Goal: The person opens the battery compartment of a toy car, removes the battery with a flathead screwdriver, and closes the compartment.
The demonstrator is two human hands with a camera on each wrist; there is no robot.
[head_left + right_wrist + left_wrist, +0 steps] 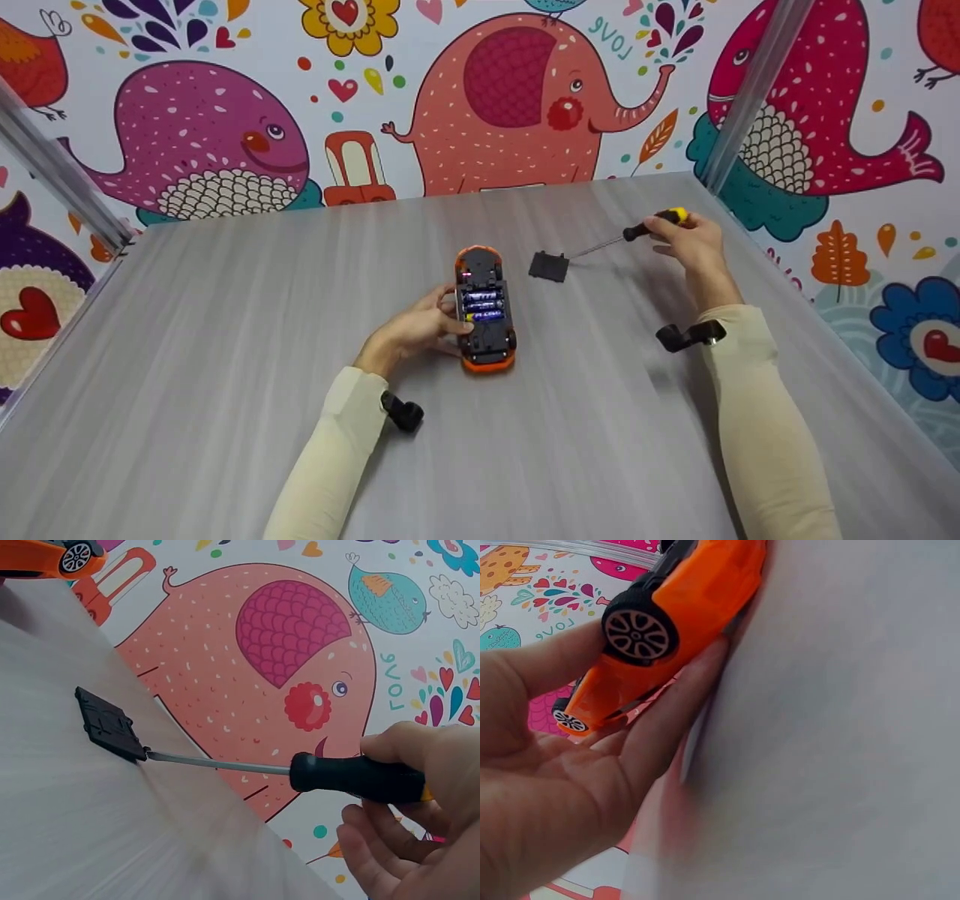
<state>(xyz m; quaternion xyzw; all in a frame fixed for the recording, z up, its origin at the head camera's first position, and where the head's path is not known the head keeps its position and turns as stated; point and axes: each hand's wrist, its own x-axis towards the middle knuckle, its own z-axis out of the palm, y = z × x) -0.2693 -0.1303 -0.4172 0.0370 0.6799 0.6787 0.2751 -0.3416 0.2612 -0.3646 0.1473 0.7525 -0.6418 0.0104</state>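
An orange toy car (pixel 487 345) is held upside down in my left hand (pixel 420 326), thumb on its underside and fingers beneath the body. Its battery compartment lies uncovered, with several blue batteries (pixel 484 306) inside. In the left wrist view the car's orange side (pixel 712 585) and wheels show above the palm. My right hand (pixel 694 244) grips a screwdriver (pixel 352 776) by its black and yellow handle. The shaft points left, and its tip meets the corner of a black battery cover (pixel 109 724), which appears tilted in the right wrist view.
A grey wood-grain table (pixel 225 300) lies under both hands. Printed animal panels (pixel 517 97) stand along its back and sides, with metal posts (pixel 757 97) at the corners. Each sleeved wrist carries a small black camera (pixel 403 412).
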